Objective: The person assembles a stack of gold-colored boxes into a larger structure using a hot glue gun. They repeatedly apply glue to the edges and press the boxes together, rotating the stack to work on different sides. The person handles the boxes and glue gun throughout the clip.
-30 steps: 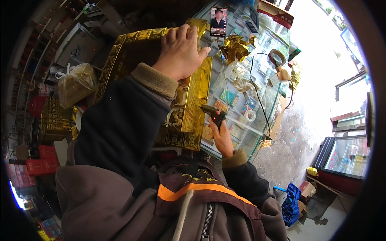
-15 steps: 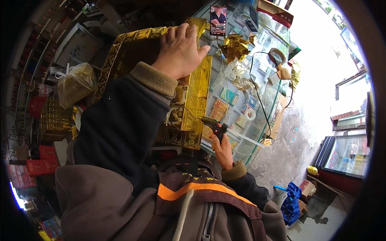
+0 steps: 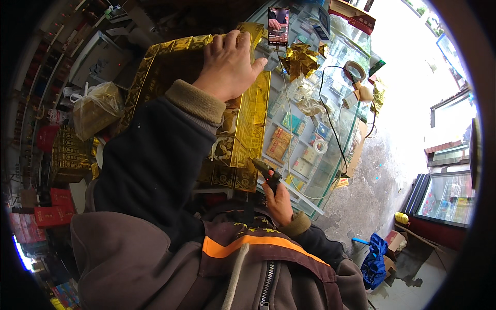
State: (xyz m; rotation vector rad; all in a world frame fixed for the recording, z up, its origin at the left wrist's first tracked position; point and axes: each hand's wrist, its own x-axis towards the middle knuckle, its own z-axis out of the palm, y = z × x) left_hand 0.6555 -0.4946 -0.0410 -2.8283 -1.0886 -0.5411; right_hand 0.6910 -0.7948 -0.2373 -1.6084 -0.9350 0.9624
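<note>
A large gold foil-covered box (image 3: 252, 121) with raised patterns and a deep dark hollow stands in front of me at the left end of a glass counter. Across its upper edge lies my left hand (image 3: 227, 67), palm down, thumb stretched out to the right and fingers over the rim. My right hand (image 3: 279, 204) is wrapped round the handle of a dark glue gun (image 3: 268, 173). The gun's nozzle points up and left, close to the lower right corner of the box; whether it touches cannot be made out. White figures (image 3: 222, 147) decorate the box's side.
The glass counter (image 3: 305, 165) holds small boxed goods, a phone (image 3: 278, 26), crumpled gold foil (image 3: 300, 61), a tape roll (image 3: 355, 71) and a black cable (image 3: 330, 116). Left, a bagged bundle (image 3: 98, 111) sits near another gold box (image 3: 72, 150). A blue umbrella (image 3: 374, 263) is low right.
My right hand has moved slightly left and down with the glue gun, and the gun is tilted more. My left hand stays on the box. The picture on the phone has changed.
</note>
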